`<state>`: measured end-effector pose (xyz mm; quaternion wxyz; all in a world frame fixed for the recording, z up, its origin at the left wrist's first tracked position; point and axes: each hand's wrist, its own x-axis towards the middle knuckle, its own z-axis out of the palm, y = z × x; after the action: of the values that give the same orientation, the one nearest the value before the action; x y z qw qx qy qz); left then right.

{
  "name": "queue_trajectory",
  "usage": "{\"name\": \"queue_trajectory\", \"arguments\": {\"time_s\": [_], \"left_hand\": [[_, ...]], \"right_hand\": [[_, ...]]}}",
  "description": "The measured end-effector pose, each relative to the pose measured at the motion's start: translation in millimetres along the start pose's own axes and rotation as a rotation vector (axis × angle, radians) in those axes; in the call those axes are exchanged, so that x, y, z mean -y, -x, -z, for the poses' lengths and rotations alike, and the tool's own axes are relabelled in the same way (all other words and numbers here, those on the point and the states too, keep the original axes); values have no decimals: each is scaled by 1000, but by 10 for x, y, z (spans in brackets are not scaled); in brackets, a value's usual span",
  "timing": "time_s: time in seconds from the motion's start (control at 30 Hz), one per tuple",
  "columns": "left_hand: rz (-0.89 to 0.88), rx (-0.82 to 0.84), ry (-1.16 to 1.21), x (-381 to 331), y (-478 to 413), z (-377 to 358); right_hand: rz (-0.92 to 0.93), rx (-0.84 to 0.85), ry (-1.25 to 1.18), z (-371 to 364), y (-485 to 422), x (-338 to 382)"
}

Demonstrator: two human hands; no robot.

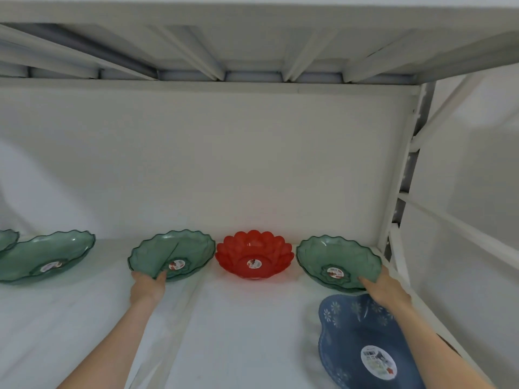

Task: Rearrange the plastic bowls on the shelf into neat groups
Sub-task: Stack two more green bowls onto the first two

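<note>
Along the back of the white shelf [238,318] stand several plastic bowls. My left hand [147,286] grips the near rim of a green scalloped bowl [182,249] left of centre. A red petal-shaped bowl [254,255] sits in the middle, apart from both hands. My right hand [389,290] holds the near right rim of another green bowl [334,259]. A blue flowered bowl [359,341] lies at the front right, under my right forearm. Further left rests a larger green bowl [47,256], and the edge of one more green bowl [7,238] shows at the frame's left border.
The shelf has a white back panel [224,164] and a white metal upright [398,178] on the right. An upper shelf's underside [238,46] runs overhead. Each bowl carries a round label inside.
</note>
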<state>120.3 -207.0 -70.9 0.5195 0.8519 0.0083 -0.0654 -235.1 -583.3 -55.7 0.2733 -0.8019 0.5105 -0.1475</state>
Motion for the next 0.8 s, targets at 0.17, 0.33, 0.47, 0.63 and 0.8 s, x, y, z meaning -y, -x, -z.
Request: {"name": "queue_trajectory", "arguments": {"time_s": [0.17, 0.33, 0.47, 0.63, 0.8], "left_hand": [[176, 195, 549, -27, -14, 10], [178, 245, 630, -66, 42, 7], [186, 239, 641, -97, 62, -2], [190, 249, 639, -86, 46, 8], [194, 231, 644, -76, 77, 36]], "right_hand": [[15, -15, -79, -11, -44, 23], [-6, -90, -176, -1, -30, 90], [-77, -139, -290, 38, -65, 119], [-139, -161, -368, 60, -89, 163], [-143, -186, -435, 72, -28, 248]]}}
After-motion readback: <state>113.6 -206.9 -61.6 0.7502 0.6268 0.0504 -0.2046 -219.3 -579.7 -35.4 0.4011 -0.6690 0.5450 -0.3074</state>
